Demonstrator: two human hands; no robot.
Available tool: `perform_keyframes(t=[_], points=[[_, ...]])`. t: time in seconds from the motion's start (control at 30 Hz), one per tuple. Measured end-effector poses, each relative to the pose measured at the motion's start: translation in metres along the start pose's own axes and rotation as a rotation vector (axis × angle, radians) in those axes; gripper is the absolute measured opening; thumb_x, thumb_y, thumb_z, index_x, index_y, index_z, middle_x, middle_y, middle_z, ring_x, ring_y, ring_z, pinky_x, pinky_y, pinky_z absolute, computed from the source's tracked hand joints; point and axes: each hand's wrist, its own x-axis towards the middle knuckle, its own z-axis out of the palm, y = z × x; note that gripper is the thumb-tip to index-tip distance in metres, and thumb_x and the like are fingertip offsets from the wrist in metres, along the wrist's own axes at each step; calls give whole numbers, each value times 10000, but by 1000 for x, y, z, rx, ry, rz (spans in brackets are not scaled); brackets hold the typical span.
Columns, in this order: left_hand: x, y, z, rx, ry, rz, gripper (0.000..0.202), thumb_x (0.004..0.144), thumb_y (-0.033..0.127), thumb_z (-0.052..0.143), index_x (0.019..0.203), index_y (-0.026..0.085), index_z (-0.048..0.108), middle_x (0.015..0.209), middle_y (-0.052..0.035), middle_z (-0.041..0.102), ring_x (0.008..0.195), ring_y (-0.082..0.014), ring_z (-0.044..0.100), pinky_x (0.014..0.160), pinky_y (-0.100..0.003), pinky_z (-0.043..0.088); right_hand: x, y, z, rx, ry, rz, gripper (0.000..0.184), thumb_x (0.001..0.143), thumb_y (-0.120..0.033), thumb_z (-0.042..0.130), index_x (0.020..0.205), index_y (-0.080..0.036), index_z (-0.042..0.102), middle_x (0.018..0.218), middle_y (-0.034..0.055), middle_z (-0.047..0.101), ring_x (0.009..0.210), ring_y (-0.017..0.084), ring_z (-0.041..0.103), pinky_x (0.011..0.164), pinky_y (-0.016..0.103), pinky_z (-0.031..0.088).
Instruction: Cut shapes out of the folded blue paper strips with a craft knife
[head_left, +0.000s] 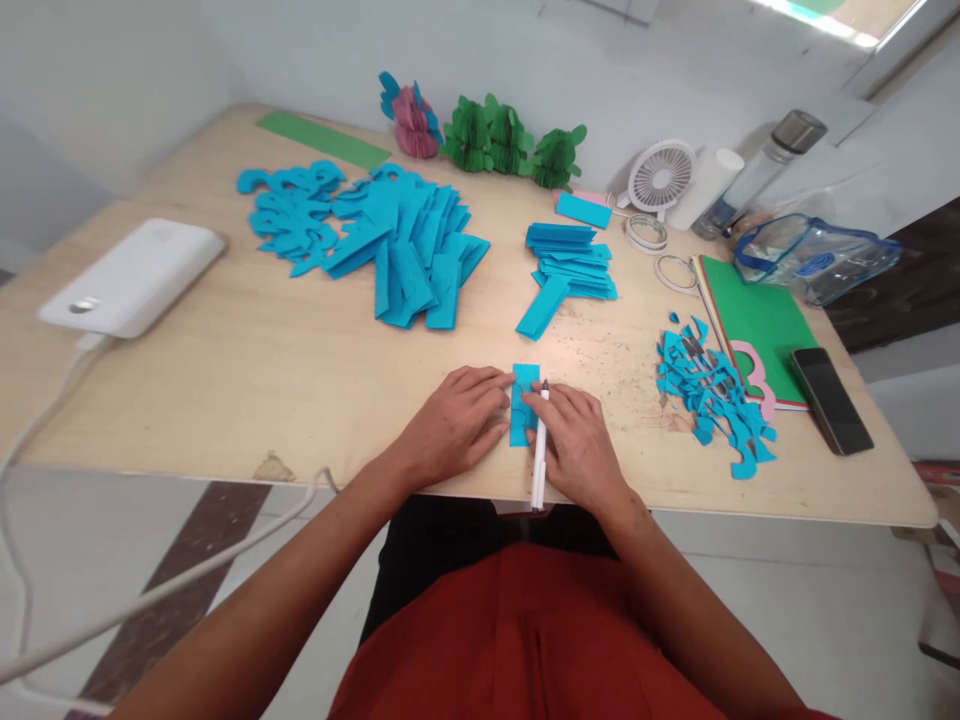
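Note:
A small blue paper strip (523,434) lies on the table near its front edge, with curved pen lines drawn on it. My left hand (459,420) rests on the tabletop with fingers stretched out, their tips touching the strip's left edge. On the other side, my right hand (579,440) holds a white pen (539,475) between thumb and fingers, and a fingertip presses on the strip. The pen slants past the strip's right side, its dark end pointing away from me.
Blue folded papers (416,250), curly cut-outs (292,215) and a strip stack (570,262) lie beyond my hands. Scraps (709,385), a green sheet (757,325) and a phone (831,400) are right; a power bank (135,275) is left. Paper figures (487,135) and a fan (661,175) line the back.

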Motion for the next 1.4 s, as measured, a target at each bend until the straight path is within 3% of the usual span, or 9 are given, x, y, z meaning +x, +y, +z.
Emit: perform_keyframes(t=[0.27,0.73,1.4], points=[[4,4,-2,47,-32,4,321,934,282,472,1190,133,592,1307,-163,623,1238,-306,530,1022,-505,432,0,-1,-1,-3,12,-8,415,921,-180,493,1333,-171,546,1305,136,619,1251,291,482,1037,464,367],[6,11,-4,143,-34,-12,342,932,232,463,1231,139,598,1293,-150,628,1206,-294,549,1031,-480,427,0,-2,-2,22,24,-8,496,945,-197,486,1439,-218,454,1354,125,599,1263,291,489,1026,475,382],[4,11,0,186,-42,10,372,938,207,465,1268,105,603,1368,-145,604,1223,-307,532,1040,-509,409,0,-3,-1,9,21,-2,472,954,-222,486,1425,-204,471,1332,130,612,1244,299,499,1019,478,385]])
